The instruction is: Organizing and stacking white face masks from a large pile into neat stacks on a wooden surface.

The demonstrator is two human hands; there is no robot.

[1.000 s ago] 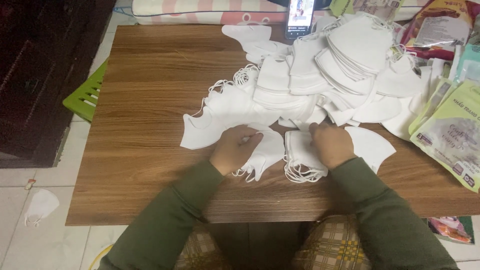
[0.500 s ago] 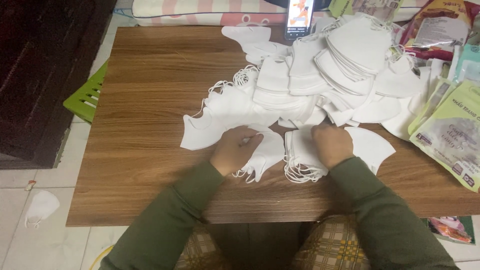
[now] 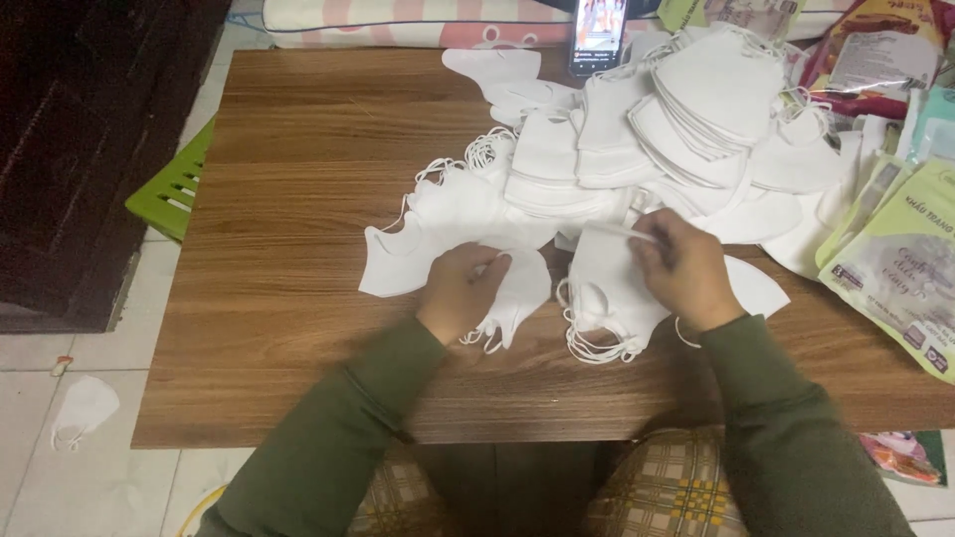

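The left hand rests on a folded white fabric face mask near the middle of the front edge of the brown wood-grain table, fingers curled and closed on the mask's upper edge, its thin white ear loops trailing toward the front edge. Just to the right, the right hand sits on a small stack of folded white face masks with bundled ear loops; its fingers are bent and pinch the top mask's upper edge near the stack's far side. The two hands are near each other but apart, each on its own mask. Both forearms wear olive-green long sleeves that come in over the front edge.

Behind the hands, a big loose heap of white face masks spreads from the middle of the table to its far right corner, with several neat piles stacked on top of it. A single flat white mask lies at the heap's left end, just left of the left hand. A dark smartphone with a lit screen stands at the far edge. Pale green printed plastic packets overlap the right edge. The left half of the table is bare wood.

Off the table, a lime-green plastic stool sits beside the left edge, and one white mask lies on the pale tiled floor near the front left corner.
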